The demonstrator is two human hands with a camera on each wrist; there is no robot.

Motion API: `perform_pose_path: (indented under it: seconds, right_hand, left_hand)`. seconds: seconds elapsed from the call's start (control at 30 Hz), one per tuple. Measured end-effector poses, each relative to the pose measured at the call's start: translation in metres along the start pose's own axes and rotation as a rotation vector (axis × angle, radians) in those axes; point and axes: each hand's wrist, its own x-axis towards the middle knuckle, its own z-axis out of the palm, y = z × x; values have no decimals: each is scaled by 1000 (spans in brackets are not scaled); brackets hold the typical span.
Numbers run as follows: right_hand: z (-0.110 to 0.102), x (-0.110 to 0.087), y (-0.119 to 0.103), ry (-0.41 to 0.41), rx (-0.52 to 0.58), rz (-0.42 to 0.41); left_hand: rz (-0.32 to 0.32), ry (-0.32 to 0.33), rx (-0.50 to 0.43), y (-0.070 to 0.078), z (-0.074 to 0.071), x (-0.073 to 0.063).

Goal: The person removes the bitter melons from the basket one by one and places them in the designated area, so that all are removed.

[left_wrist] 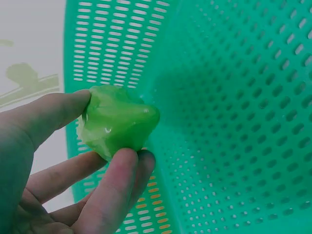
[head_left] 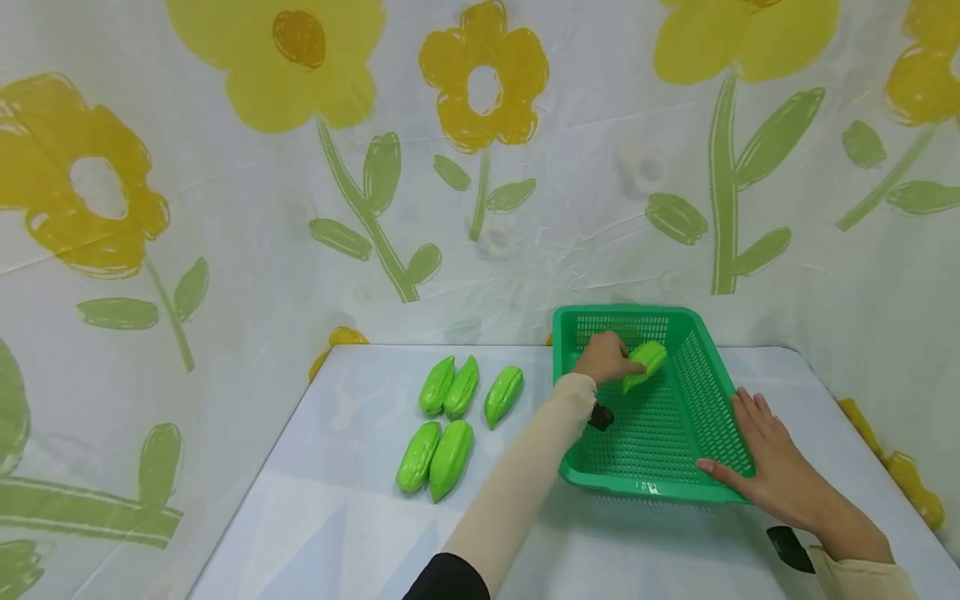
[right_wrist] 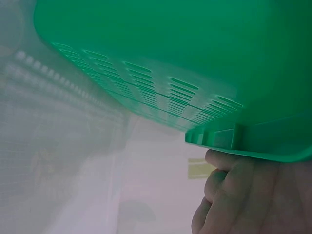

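In the head view, my left hand point(head_left: 602, 358) is over the inside of a green plastic basket point(head_left: 619, 483). It pinches a light green star fruit point(head_left: 645, 367) between thumb and fingertips. The left wrist view shows the ridged, pointed end of this star fruit point(left_wrist: 117, 122) close to the slotted wall. My right hand point(head_left: 787, 475) holds the basket's near right corner, thumb over the rim and fingers along the outer side. In the right wrist view the fingers point(right_wrist: 234, 190) lie against the underside of the rim; the thumb is hidden there.
Several green star fruits lie on the white table point(head_left: 315, 517) left of the basket, among them one star fruit point(head_left: 451, 460) near the front and another point(head_left: 503, 396) nearest the basket. A flower-printed curtain point(head_left: 570, 208) hangs behind and around the table.
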Motion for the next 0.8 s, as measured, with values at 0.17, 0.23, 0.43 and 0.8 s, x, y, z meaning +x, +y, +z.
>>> perform_pose_path:
  seconds: [0.17,0.23,0.43,0.8]
  right_hand:
    - [0,0,-1,9,2,-3]
    - [0,0,-1,4,7,-2]
    - [-1,-1,0,-10,11,8]
    - [0,0,-1,5,8,-4]
  left_hand:
    - [-14,6,-70,3,-13,-9]
    - [-25,-2,-88,2,-17,-13]
    - [-27,-30,-215,0,-29,-22]
    - [-61,-35,-420,-8,-44,-31]
